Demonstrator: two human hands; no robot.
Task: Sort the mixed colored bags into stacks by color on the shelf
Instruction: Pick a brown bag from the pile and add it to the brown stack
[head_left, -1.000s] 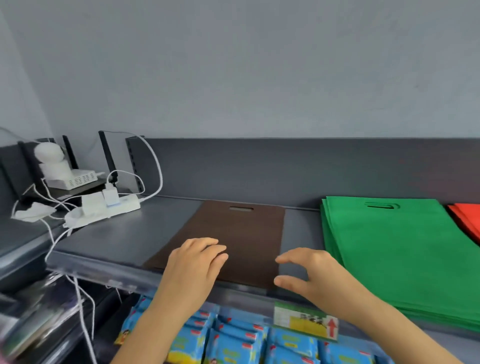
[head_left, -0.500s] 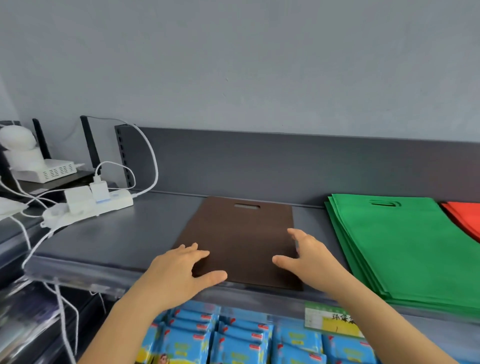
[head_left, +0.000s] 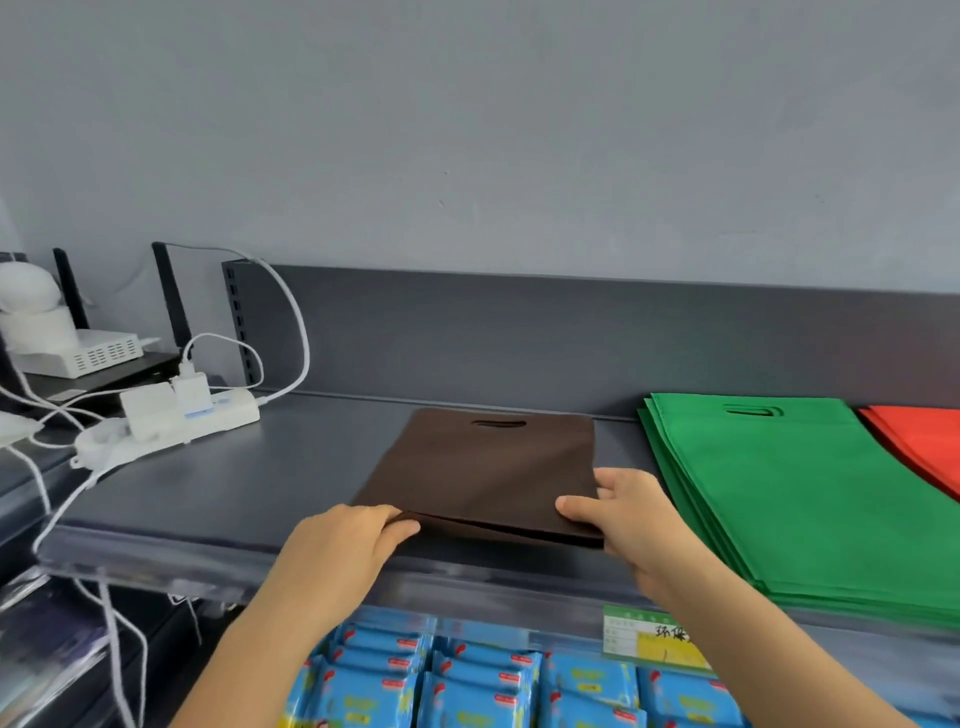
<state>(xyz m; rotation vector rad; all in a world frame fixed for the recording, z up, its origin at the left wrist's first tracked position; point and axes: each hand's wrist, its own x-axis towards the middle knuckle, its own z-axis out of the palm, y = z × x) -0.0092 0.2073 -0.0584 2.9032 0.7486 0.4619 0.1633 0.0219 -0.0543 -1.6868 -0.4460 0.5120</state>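
At frame centre, our left hand (head_left: 347, 546) pinches the brown bags' (head_left: 485, 470) near-left corner; our right hand (head_left: 631, 521) grips their near-right corner, thumb on top, on the grey shelf (head_left: 218, 488) left of the green stack (head_left: 810, 499).

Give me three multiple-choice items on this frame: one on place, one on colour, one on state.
1. Where does the green stack lie?
A. right of the brown bag
B. left of the power strip
C. on the lower shelf

2. What colour are the bags at the far right edge?
A. blue
B. red
C. yellow

3. How are the hands engaged?
A. both off the bag
B. only the left grips
C. both grip the near edge

Key:
1 A: green stack sits right of the brown bag.
2 B: red bags beside green.
3 C: left hand and right hand pinch the bag's front corners.
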